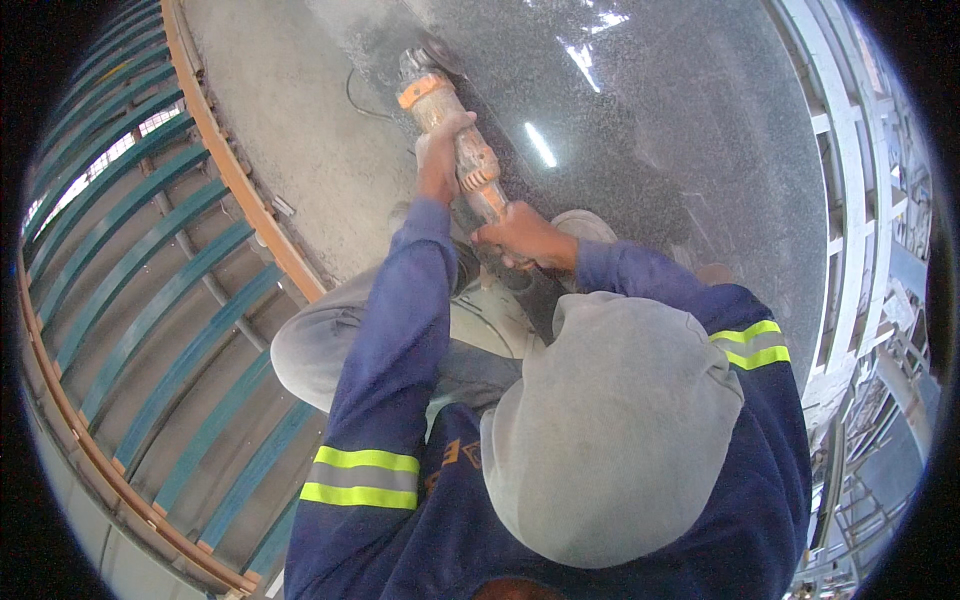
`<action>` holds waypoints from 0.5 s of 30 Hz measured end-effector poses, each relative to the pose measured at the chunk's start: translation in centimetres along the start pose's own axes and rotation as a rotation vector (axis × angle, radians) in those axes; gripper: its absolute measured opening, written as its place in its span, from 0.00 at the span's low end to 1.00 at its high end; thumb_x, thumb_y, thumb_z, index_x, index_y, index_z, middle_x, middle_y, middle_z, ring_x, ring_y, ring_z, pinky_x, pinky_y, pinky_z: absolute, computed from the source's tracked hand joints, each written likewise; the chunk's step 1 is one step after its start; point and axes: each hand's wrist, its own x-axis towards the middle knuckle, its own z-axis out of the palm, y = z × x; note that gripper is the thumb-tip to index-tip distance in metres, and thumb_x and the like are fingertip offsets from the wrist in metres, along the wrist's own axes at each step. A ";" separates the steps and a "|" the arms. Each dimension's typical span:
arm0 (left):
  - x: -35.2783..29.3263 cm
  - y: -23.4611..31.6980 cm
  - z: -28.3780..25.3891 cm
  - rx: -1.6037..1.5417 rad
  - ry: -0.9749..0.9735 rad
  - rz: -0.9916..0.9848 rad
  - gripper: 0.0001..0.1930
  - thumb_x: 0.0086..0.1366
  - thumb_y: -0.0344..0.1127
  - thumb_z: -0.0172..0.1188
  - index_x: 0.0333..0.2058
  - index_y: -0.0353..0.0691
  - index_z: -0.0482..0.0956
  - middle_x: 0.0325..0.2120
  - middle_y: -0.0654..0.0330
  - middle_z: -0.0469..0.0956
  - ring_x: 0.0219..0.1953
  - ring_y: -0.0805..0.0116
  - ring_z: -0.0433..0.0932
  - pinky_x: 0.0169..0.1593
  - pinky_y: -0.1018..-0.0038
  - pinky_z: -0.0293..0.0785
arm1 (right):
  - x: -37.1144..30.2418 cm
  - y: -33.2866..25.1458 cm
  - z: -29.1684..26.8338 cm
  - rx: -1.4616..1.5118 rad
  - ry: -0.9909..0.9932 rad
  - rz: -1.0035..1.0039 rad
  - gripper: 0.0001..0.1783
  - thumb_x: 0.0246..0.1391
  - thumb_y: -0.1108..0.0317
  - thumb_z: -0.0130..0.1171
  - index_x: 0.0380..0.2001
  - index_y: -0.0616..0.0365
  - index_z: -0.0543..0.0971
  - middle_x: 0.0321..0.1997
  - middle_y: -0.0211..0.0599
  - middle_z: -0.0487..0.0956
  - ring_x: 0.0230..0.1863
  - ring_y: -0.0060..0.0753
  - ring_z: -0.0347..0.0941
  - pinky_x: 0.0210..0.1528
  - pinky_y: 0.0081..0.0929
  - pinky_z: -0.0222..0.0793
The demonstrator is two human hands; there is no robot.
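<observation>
An angle grinder (462, 140) with an orange and grey, dust-covered body points away from me at the top middle. My left hand (440, 150) is wrapped round its body, just behind the orange collar. Farther back, my right hand (525, 237) closes on its rear end. The grinder's disc (442, 58) is tilted against or just above the dark, speckled plate (640, 130); contact cannot be made out. Grey dust blurs the surface round the disc. Both sleeves are dark blue with yellow-green and silver bands.
A dusty, pale floor (280, 110) lies left of the plate, with a thin dark cable (365, 105) on it. Blue-green bars in an orange frame (215, 140) run along the left. White metal framing (850, 180) stands at right. A grey cap (610, 430) hides the lower middle.
</observation>
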 end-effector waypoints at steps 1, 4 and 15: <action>0.1 0.0 0.1 0.004 0.006 0.025 0.17 0.53 0.34 0.66 0.39 0.32 0.73 0.24 0.57 0.74 0.20 0.63 0.78 0.24 0.66 0.78 | 0.1 -0.2 -0.2 0.011 -0.023 -0.008 0.19 0.48 0.59 0.68 0.28 0.68 0.77 0.21 0.35 0.76 0.15 0.24 0.70 0.16 0.27 0.64; -0.3 0.2 0.2 -0.001 -0.004 0.048 0.18 0.52 0.33 0.67 0.39 0.31 0.73 0.24 0.56 0.74 0.20 0.63 0.78 0.24 0.67 0.78 | -0.4 -0.4 0.0 0.041 -0.046 -0.010 0.18 0.49 0.60 0.68 0.30 0.65 0.75 0.21 0.32 0.75 0.14 0.22 0.69 0.13 0.24 0.61; -1.0 0.0 -0.2 0.001 0.016 -0.044 0.18 0.56 0.35 0.65 0.42 0.35 0.72 0.26 0.57 0.74 0.23 0.62 0.79 0.27 0.65 0.79 | -1.0 -0.3 0.5 -0.071 0.001 0.041 0.20 0.48 0.58 0.68 0.29 0.69 0.79 0.20 0.36 0.77 0.17 0.24 0.72 0.19 0.28 0.66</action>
